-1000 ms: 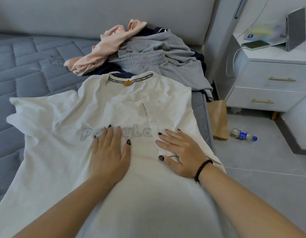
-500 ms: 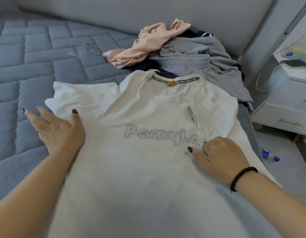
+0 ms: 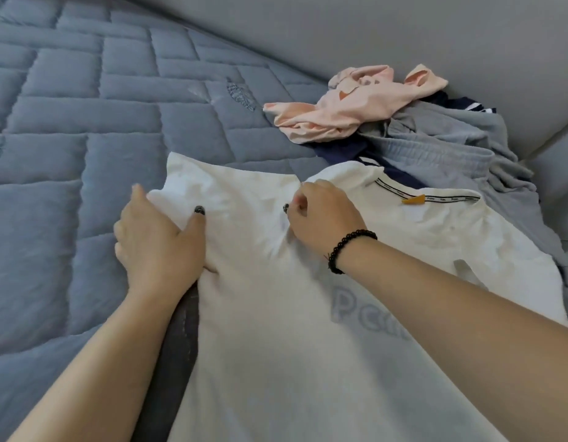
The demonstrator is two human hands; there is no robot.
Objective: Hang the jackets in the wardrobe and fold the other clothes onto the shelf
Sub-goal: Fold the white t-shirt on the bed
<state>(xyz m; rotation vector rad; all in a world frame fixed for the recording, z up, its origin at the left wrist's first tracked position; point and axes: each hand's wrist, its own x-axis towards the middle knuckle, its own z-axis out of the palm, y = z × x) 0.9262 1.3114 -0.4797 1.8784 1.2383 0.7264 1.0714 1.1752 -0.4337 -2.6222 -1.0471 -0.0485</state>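
**A:** ok so compared to half a second ago, the right hand [image 3: 324, 221] has left the folded strip on the right side of the white t-shirt [image 3: 276, 330] and crossed over to the left shoulder area. The left hand [image 3: 158, 240] has gone from lying flat on the sleeve to grabbing it.

**B:** what are the fingers doing exactly?

**A:** left thumb sits on top of the sleeve edge, and the other fingers are tucked underneath the fabric, so it's holding the sleeve between them. Right hand's fingers are curled in, pinching a bit of cloth near the shoulder seam, with creases running out from the pinch. There's a black bead bracelet [image 3: 349, 250] on that wrist.

**B:** and the shirt itself?

**A:** spread face up on the quilted blue mattress [image 3: 69, 138], hem nearest the camera, collar farther away and to the right. Grey lettering partly hidden by the right forearm.

**B:** anything behind it?

**A:** yeah, past the collar there's a pile: navy garment [image 3: 337, 153], grey pants [image 3: 442, 154], and a pink top [image 3: 356, 106] on the far side, near the headboard [image 3: 340, 33].
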